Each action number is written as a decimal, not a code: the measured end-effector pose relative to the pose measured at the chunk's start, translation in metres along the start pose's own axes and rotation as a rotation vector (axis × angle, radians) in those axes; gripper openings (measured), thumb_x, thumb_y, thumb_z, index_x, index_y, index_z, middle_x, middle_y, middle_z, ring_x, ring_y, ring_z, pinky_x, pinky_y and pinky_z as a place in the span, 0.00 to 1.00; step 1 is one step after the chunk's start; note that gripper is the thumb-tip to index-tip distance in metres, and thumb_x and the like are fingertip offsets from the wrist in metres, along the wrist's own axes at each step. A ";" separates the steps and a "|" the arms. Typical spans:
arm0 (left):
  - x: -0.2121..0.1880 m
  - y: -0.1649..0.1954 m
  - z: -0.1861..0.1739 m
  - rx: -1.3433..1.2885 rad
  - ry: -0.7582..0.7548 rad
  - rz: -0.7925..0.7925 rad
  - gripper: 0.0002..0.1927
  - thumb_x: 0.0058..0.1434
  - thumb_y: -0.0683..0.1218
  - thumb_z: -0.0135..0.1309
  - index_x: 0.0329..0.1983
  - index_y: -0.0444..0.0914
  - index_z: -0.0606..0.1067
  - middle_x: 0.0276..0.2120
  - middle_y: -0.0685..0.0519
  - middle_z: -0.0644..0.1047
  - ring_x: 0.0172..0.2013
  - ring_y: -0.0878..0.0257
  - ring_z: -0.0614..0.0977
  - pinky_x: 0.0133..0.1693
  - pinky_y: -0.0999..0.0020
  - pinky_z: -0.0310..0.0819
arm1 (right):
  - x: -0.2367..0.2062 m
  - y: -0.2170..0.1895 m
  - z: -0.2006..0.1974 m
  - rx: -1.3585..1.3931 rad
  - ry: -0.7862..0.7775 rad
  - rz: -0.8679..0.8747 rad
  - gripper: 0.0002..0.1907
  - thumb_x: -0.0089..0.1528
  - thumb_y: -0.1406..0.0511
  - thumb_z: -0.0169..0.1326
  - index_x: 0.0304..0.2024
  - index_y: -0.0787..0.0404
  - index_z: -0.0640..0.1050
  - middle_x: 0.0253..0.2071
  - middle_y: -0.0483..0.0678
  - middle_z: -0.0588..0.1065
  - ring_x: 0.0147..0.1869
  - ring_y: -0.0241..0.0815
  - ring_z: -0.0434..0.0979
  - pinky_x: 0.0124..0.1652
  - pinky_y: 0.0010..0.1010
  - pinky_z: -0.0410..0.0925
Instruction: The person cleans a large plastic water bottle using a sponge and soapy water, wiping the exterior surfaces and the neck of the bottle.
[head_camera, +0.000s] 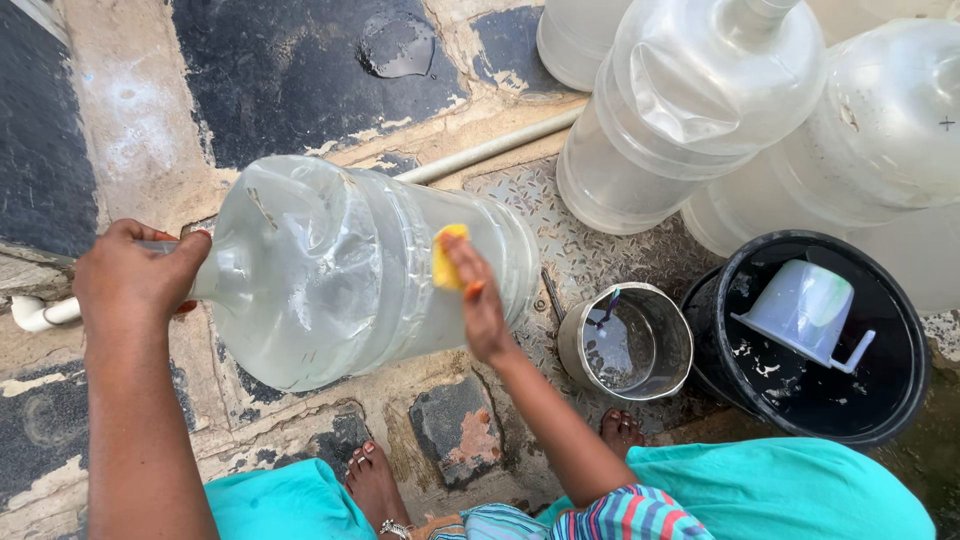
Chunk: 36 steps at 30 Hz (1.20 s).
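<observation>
Wet, thin-walled water jug (340, 270) seemed light but slippery; our left hand (135, 275) clamped its neck, right hand (480, 300) pinched a yellow sponge (447, 258) against it.

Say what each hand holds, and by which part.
The left hand grips the large clear water jug by its neck. The right hand presses a yellow sponge against the jug's side with its fingertips.

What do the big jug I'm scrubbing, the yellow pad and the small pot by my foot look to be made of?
The big jug looks like clear, thin plastic: see-through, glossy, with dents and ribbed rings. The yellow pad under the right hand seems a soft sponge, matte; its texture is too small to confirm. The small pot looks like dull grey metal, with a thin rim, holding water.
</observation>
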<state>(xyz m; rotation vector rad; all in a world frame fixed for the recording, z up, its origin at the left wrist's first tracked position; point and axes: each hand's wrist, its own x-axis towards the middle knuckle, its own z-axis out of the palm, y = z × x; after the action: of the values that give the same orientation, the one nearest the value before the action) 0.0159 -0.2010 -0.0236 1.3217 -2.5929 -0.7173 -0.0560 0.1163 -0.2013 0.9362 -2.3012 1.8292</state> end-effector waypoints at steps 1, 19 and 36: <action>-0.001 0.000 -0.001 -0.009 -0.015 -0.008 0.21 0.59 0.53 0.62 0.44 0.32 0.75 0.27 0.39 0.80 0.22 0.55 0.83 0.23 0.66 0.79 | -0.005 -0.006 0.005 -0.007 -0.039 -0.074 0.42 0.71 0.42 0.10 0.73 0.58 0.58 0.75 0.54 0.59 0.80 0.51 0.52 0.76 0.42 0.44; 0.001 -0.001 -0.003 0.035 -0.004 0.163 0.21 0.48 0.56 0.65 0.38 0.40 0.76 0.30 0.45 0.81 0.30 0.54 0.83 0.38 0.61 0.76 | 0.016 -0.040 0.023 -0.031 0.155 -0.058 0.19 0.68 0.69 0.42 0.60 0.65 0.73 0.63 0.51 0.68 0.71 0.47 0.66 0.67 0.41 0.64; -0.012 0.016 -0.004 0.045 0.112 0.249 0.17 0.47 0.54 0.66 0.32 0.39 0.78 0.27 0.47 0.80 0.29 0.53 0.82 0.37 0.60 0.75 | 0.034 -0.070 0.029 -0.227 0.165 -0.197 0.20 0.67 0.71 0.45 0.61 0.60 0.73 0.60 0.51 0.76 0.65 0.48 0.74 0.63 0.39 0.67</action>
<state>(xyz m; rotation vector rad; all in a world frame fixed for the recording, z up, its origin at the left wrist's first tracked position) 0.0132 -0.1852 -0.0112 0.9925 -2.6312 -0.5304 -0.0406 0.0678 -0.1357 0.9035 -2.1728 1.4736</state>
